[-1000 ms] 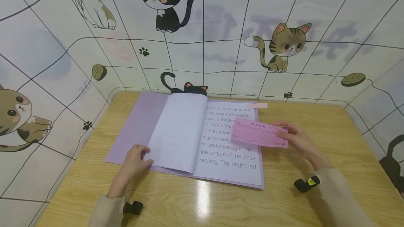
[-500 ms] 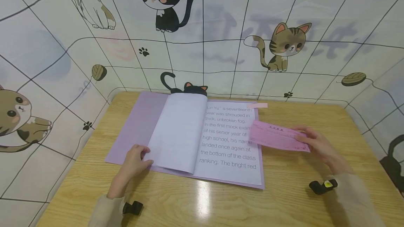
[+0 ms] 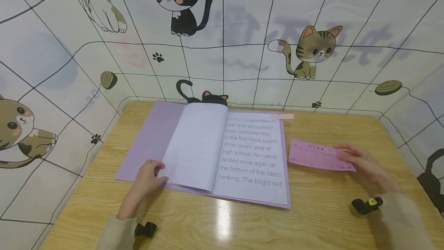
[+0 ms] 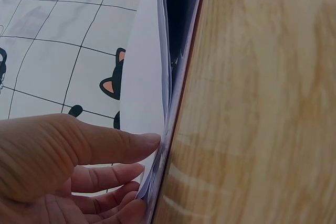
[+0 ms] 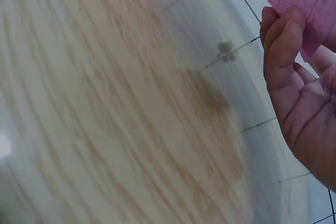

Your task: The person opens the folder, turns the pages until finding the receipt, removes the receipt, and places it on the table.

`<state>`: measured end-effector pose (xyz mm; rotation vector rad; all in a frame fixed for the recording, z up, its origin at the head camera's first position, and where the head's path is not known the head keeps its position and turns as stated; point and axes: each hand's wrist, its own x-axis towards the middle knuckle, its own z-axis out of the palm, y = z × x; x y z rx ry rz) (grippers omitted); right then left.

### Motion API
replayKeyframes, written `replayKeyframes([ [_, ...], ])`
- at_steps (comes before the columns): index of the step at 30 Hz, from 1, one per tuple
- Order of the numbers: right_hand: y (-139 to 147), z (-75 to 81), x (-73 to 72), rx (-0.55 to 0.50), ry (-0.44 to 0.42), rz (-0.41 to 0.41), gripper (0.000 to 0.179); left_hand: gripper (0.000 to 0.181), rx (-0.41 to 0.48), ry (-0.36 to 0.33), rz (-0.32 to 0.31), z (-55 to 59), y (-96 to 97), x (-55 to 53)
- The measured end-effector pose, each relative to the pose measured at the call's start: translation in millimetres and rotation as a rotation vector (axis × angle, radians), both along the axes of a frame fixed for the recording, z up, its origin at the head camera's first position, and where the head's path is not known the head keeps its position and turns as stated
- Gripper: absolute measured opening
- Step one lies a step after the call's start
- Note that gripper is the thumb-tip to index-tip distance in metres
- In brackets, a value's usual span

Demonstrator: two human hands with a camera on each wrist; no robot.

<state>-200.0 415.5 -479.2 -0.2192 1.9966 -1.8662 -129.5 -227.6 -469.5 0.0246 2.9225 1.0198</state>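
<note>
In the head view an open booklet (image 3: 253, 188) with a purple cover lies on the table, its right page bearing large English print. My left hand (image 3: 150, 176) holds the lower outer corner of the blank left-hand pages (image 3: 194, 146). In the left wrist view the thumb (image 4: 126, 147) lies against the page edge, with the fingers curled at the corner. My right hand (image 3: 367, 165) pinches the right end of a pink printed paper slip (image 3: 315, 156), thumb beneath and fingers on top. That slip appears just right of the booklet. Only part of it shows in the right wrist view.
A pale pink strip (image 3: 286, 116) sticks out at the booklet's upper right corner. Wood-grain tabletop (image 3: 256, 227) extends around the booklet. A white cloth wall (image 3: 243, 61) with cartoon cats and grid lines stands behind and at both sides.
My right hand has carried the pink slip rightward and slightly toward me, off the printed page to beside the booklet. The left hand and booklet have stayed put.
</note>
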Motion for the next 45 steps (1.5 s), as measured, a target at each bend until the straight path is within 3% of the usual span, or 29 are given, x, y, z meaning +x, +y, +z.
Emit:
replayKeyframes([
  [4,7.6,-2.5,-2.4,0.033,-0.022,0.023,0.034,0.031,0.000,-0.006,0.001,-0.7,-0.4,-0.6],
  [8,11.1,-1.5,-4.0,0.197,-0.025,0.001,0.028,0.031,0.002,-0.006,0.000,-0.5,-1.0,-0.2],
  [11,10.3,1.0,-4.3,0.382,0.025,-0.012,0.027,0.031,0.003,-0.006,0.002,0.5,-1.1,0.5],
  [14,6.2,3.4,-4.9,0.561,0.111,-0.001,0.039,0.031,-0.001,-0.007,0.001,1.1,-1.2,0.9],
  [17,-0.5,5.0,-6.2,0.676,0.180,0.006,0.044,0.032,-0.005,-0.007,-0.006,2.1,-0.8,1.5],
  [24,-14.6,5.2,-9.8,0.860,0.344,-0.009,0.035,0.031,-0.007,-0.009,0.001,-0.6,-1.1,0.3],
  [32,-20.1,2.0,-9.4,0.958,0.415,-0.054,0.033,0.031,-0.011,-0.005,-0.003,-2.1,-1.1,-0.9],
  [39,-23.8,0.2,-6.1,0.971,0.551,-0.089,0.038,0.032,-0.037,-0.014,-0.023,1.3,-1.2,-1.5],
  [42,-29.4,1.7,-3.7,0.945,0.573,-0.125,0.040,0.032,-0.068,0.039,-0.029,6.0,1.9,-4.7],
  [45,-42.3,6.8,-2.5,0.911,0.595,-0.166,0.040,0.031,-0.093,0.152,-0.028,12.3,8.9,-12.2],
])
